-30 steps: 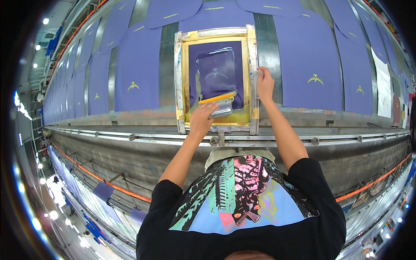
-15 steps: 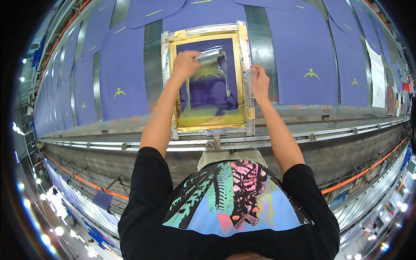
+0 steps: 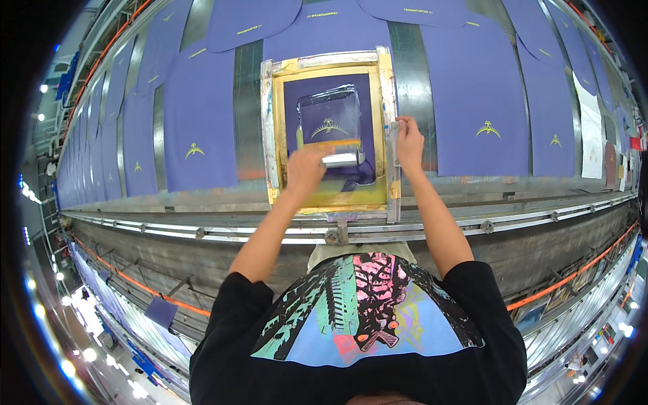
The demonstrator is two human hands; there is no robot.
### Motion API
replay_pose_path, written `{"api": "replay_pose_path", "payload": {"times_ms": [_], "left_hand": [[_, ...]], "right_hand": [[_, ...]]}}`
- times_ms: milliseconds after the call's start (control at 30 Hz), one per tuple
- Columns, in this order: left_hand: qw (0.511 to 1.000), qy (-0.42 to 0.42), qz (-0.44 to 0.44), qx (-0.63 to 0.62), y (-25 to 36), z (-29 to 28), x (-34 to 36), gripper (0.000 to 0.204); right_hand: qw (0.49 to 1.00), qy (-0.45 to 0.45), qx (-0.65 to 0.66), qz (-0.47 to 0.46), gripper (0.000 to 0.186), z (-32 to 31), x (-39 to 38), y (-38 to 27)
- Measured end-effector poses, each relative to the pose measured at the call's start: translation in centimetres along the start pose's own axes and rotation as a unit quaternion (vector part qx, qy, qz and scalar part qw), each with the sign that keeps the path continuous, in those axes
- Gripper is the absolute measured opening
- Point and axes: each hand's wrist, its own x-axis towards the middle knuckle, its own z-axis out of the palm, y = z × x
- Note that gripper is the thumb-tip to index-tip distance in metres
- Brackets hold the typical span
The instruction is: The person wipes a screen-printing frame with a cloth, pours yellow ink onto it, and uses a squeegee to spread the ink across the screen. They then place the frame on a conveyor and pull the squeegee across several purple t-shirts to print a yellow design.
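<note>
Far left of the picture, a purple panel (image 3: 202, 128) shows its small yellow print, and here, just left of centre, comes the change: the left hand (image 3: 307, 167), blurred with speed, has dropped from the upper part of the framed screen (image 3: 268, 125) to below its middle, and the squeegee (image 3: 343, 160) has come down with it! The fingers are clamped on the squeegee's left end, with the orange strip (image 3: 341, 144) above and the bare metal below. We read that as a stroke drawn down the screen, well along, with the yellowish lower margin probably not yet reached. Right at the centre, we spot what else differs from half a second ago: the yellow emblem (image 3: 329, 127), hazy then, now stands out sharply above the squeegee, and a glossy streak (image 3: 329, 96) lies open to view along the top, where the hand and tool were. A little right of centre, we find the right hand (image 3: 410, 143) holding its post at the screen's right edge, fingers curled together; whether they truly grip it, we can't tell. Further right, another purple panel (image 3: 479, 88) lies flat, its yellow print low down, just as before.
</note>
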Motion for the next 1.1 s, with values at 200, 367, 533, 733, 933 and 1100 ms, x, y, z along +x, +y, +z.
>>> {"api": "replay_pose_path", "payload": {"times_ms": [200,367,533,733,933,1100], "left_hand": [[0.984,-0.123,-0.129,-0.006,-4.0,-3.7,15.8,0.043],[0.99,-0.062,-0.105,0.074,-1.5,-0.9,12.0,0.039],[0.998,0.025,0.012,0.056,0.8,2.2,1.4,0.034],[0.999,0.011,0.049,-0.017,1.2,1.1,-5.4,0.055],[0.999,0.007,0.016,-0.039,-4.0,-5.2,-10.4,0.063],[0.999,-0.003,-0.021,-0.047,-17.5,-12.5,-16.1,0.062]], "right_hand": [[0.999,0.021,0.019,-0.04,0.019,0.5,-0.1,0.4],[0.998,0.027,0.03,-0.057,0.019,0.1,0.2,1.2],[1.0,0.014,0.008,-0.026,0.019,-0.3,0.5,1.4],[0.996,0.032,-0.031,-0.078,0.022,0.0,0.9,-0.2],[0.996,0.051,0.006,-0.079,0.021,6.8,-3.4,-8.1],[0.995,0.022,0.059,-0.073,0.02,21.6,-10.3,-13.5]]}}
